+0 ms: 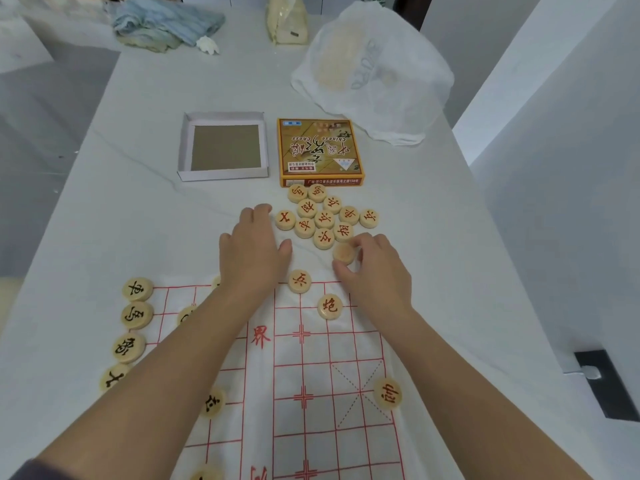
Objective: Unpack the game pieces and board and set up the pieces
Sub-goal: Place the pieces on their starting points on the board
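A white cloth board (311,375) with red grid lines lies on the table in front of me. Black-lettered wooden discs (137,289) line its left edge. Red-lettered discs (323,218) sit in a loose cluster beyond the board, below the yellow game box lid (320,150). Two red discs (300,281) (329,306) rest at the board's far edge, and one (388,393) on the right side. My right hand (377,268) pinches a blank-faced disc (344,253) between thumb and fingers. My left hand (254,247) lies flat, palm down, left of the cluster, holding nothing.
The empty white box bottom (223,147) sits left of the lid. A white plastic bag (374,74) lies at the far right, a blue cloth (166,24) and a pale bag (286,19) at the far end. The table's right edge drops off nearby.
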